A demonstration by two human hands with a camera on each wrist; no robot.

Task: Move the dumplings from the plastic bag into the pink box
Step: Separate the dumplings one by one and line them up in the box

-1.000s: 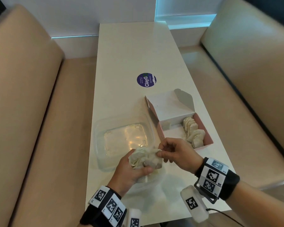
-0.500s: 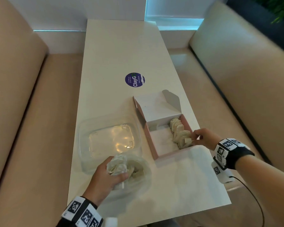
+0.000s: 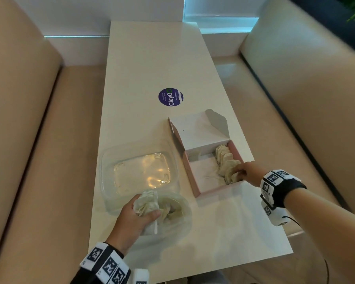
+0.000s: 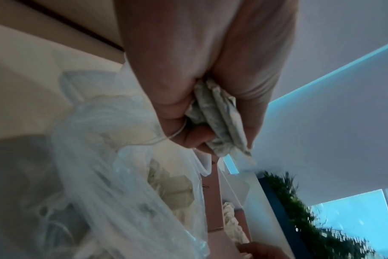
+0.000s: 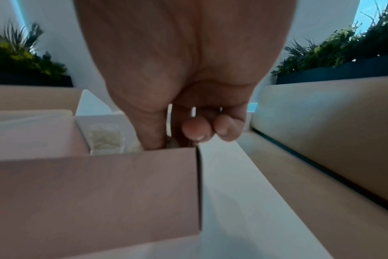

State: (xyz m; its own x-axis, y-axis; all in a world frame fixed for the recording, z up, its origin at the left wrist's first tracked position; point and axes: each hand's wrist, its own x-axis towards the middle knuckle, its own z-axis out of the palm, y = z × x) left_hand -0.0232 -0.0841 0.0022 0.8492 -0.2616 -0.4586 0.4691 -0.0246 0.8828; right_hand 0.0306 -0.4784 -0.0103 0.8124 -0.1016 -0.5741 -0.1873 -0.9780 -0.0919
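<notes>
A: Where are the dumplings?

B: A row of dumplings (image 3: 225,162) stands on edge in the pink box (image 3: 190,177), along its right wall. The row runs from the near wall toward the open lid.

A: And the hands?

B: The right hand (image 3: 247,174) reaches in, fingers curled on the nearest dumpling. The left hand (image 3: 131,219) grips the bunched plastic bag (image 3: 172,212) on the white surface (image 3: 152,58), beside a clear tub (image 3: 111,160).

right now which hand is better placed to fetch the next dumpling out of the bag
Probably the right hand: it is only setting a dumpling into the pink box. The left hand is busy gripping the plastic bag by its bunched top.
</notes>
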